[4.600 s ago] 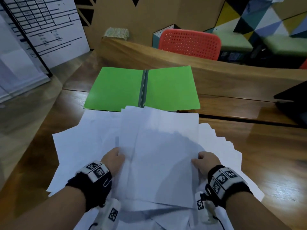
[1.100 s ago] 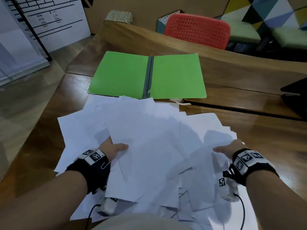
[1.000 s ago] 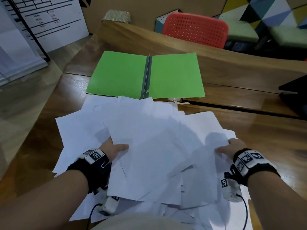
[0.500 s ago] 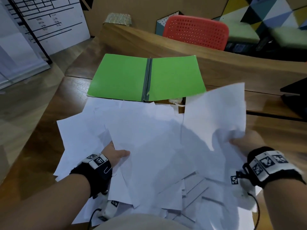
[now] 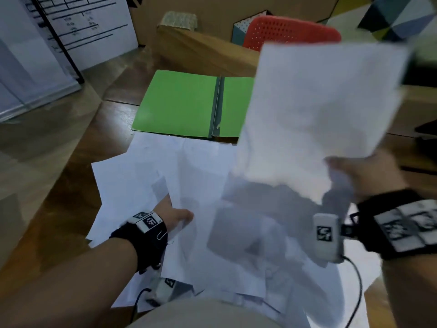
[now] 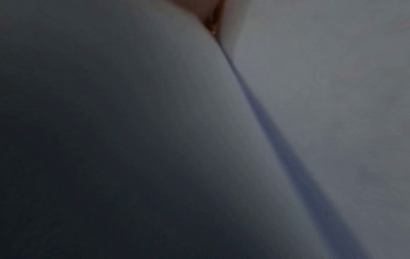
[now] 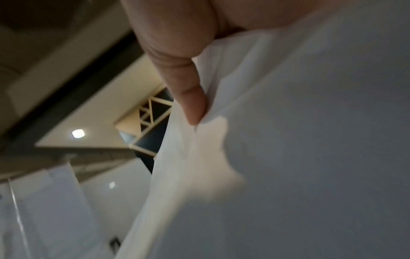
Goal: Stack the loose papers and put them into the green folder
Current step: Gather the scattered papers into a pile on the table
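From above, the right hand (image 5: 364,174) pinches a limp, feather-light sheaf of papers (image 5: 319,107) by its lower edge over the pile (image 5: 189,166), hiding half the open green folder (image 5: 179,102), while the left hand (image 5: 175,216) grips sheets there; the left wrist view shows only dim paper, fingers hidden; the right wrist view shows a finger (image 7: 190,91) clamped on blurred sheets.

Wooden table (image 5: 71,209) — papers (image 5: 146,176), green folder (image 5: 179,102)

Dim indoor light — the head view bends at its edges, and the raised sheets (image 5: 324,110) and right hand (image 5: 369,171) smear with motion blur. The left wrist view is near-dark, featureless grey. A ceiling lamp (image 7: 78,133) glows softly — everything there is unfocused.
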`<state>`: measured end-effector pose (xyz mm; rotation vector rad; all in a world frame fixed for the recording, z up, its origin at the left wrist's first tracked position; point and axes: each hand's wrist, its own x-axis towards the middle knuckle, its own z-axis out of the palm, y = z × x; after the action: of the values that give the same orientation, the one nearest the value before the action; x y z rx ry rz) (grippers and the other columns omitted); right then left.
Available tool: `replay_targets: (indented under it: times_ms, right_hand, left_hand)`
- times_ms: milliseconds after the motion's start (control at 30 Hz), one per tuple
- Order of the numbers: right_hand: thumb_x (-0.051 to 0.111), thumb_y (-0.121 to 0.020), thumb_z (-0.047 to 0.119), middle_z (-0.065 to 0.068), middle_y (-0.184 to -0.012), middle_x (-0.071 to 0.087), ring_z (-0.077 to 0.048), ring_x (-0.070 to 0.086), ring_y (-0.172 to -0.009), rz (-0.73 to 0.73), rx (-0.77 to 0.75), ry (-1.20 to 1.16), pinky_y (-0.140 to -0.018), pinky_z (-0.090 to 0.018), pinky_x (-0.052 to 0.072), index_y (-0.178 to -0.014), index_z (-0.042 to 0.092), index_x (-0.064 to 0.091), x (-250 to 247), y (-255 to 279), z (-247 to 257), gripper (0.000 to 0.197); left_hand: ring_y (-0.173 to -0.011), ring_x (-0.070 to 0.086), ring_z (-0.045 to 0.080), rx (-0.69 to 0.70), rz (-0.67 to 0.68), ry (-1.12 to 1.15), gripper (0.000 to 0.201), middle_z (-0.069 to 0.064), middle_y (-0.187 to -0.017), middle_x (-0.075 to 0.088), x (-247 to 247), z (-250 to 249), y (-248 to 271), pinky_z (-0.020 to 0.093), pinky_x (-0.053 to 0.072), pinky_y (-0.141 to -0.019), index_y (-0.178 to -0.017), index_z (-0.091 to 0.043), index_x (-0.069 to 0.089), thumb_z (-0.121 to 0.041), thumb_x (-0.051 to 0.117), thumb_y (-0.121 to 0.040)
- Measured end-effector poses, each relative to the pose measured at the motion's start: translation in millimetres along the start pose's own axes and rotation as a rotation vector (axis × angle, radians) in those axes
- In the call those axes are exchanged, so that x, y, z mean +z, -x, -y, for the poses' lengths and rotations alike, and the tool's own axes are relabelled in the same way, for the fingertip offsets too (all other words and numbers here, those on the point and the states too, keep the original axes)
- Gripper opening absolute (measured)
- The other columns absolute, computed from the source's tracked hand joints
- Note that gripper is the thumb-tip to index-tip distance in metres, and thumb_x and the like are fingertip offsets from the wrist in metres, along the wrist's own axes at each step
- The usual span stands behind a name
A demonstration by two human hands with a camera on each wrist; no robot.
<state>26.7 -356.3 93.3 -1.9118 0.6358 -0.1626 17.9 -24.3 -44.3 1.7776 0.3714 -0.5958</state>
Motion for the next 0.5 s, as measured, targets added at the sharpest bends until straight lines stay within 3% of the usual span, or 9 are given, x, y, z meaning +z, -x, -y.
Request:
replay_targets:
  times_ms: [33, 100, 167, 233, 300, 400, 467, 500]
  right_hand:
    - [0.078, -0.064, 0.006, 0.011, -0.057, 0.068, -0.012, 0.060, -0.064, 0.097, 0.029, 0.011, -0.060, -0.020, 0.048, -0.069, 0.010, 0.061, 11.9, 4.3, -5.8, 0.018]
    - [0.073, -0.057, -0.003, 0.011, -0.043, 0.062, -0.007, 0.058, -0.053, 0.195, 0.106, 0.074, -0.050, -0.018, 0.044, -0.064, 0.011, 0.061, 44.9, 8.2, -35.8, 0.020]
    - [0.068, -0.050, 0.005, 0.003, -0.058, 0.067, -0.015, 0.064, -0.064, 0.217, 0.137, 0.108, -0.051, -0.019, 0.043, -0.074, 0.008, 0.063, 66.3, 13.8, -57.4, 0.025]
    - [0.066, -0.052, 0.011, -0.006, -0.081, 0.065, -0.022, 0.062, -0.080, 0.215, 0.174, 0.124, -0.062, -0.024, 0.043, -0.095, 0.007, 0.060, 79.5, 19.5, -69.0, 0.044]
    - [0.064, -0.064, 0.004, -0.007, -0.091, 0.060, -0.025, 0.057, -0.085, 0.201, 0.229, 0.160, -0.068, -0.030, 0.046, -0.105, 0.011, 0.051, 89.9, 27.0, -74.4, 0.043]
    - [0.058, -0.059, 0.004, -0.008, -0.093, 0.066, -0.030, 0.064, -0.087, 0.259, 0.191, 0.089, -0.079, -0.045, 0.056, -0.098, 0.018, 0.057, 97.9, 32.4, -73.8, 0.041]
    - [0.059, -0.054, 0.006, -0.011, -0.088, 0.070, -0.032, 0.067, -0.084, 0.312, 0.147, -0.069, -0.078, -0.050, 0.056, -0.093, 0.017, 0.062, 93.8, 33.4, -63.9, 0.041]
    - [0.062, -0.056, 0.002, -0.009, -0.084, 0.071, -0.028, 0.068, -0.079, 0.330, 0.119, -0.158, -0.075, -0.045, 0.056, -0.093, 0.016, 0.062, 88.5, 31.6, -57.4, 0.040]
  left_hand:
    - [-0.098, 0.064, 0.028, -0.004, 0.001, 0.004, 0.052, 0.002, -0.094, 0.068, 0.5, 0.3, -1.1, 0.036, 0.052, -0.087, -0.095, -0.024, 0.057, -0.015, 0.073, -0.046]
    - [-0.112, 0.057, 0.026, 0.027, -0.023, 0.034, 0.060, 0.004, -0.112, 0.061, 2.7, -2.9, 2.5, 0.031, 0.042, -0.093, -0.115, -0.016, 0.053, -0.017, 0.078, -0.061]
    - [-0.126, 0.044, 0.022, 0.035, -0.107, 0.019, 0.055, 0.004, -0.131, 0.049, 4.9, -9.1, 5.5, 0.024, 0.030, -0.099, -0.136, -0.008, 0.039, -0.020, 0.061, -0.087]
    - [-0.136, 0.034, 0.022, 0.050, -0.111, 0.027, 0.057, 0.005, -0.145, 0.039, 5.7, -12.6, 6.8, 0.027, 0.022, -0.107, -0.142, -0.010, 0.030, -0.033, 0.048, -0.093]
    - [-0.132, 0.039, 0.023, 0.067, -0.080, 0.019, 0.060, 0.005, -0.144, 0.043, 7.6, -15.1, 7.5, 0.029, 0.027, -0.104, -0.141, -0.016, 0.033, -0.041, 0.052, -0.089]
    - [-0.123, 0.049, 0.023, 0.105, -0.027, -0.051, 0.074, 0.002, -0.135, 0.053, 10.5, -20.8, 10.5, 0.028, 0.035, -0.099, -0.136, -0.020, 0.039, -0.052, 0.056, -0.072]
    - [-0.127, 0.043, 0.019, 0.100, -0.069, -0.001, 0.070, -0.003, -0.133, 0.049, 10.2, -25.1, 10.4, 0.029, 0.030, -0.104, -0.138, -0.017, 0.037, -0.050, 0.052, -0.079]
    - [-0.126, 0.042, 0.018, 0.065, -0.090, 0.061, 0.062, -0.005, -0.130, 0.046, 8.6, -26.4, 9.7, 0.031, 0.028, -0.108, -0.138, -0.016, 0.037, -0.045, 0.052, -0.085]
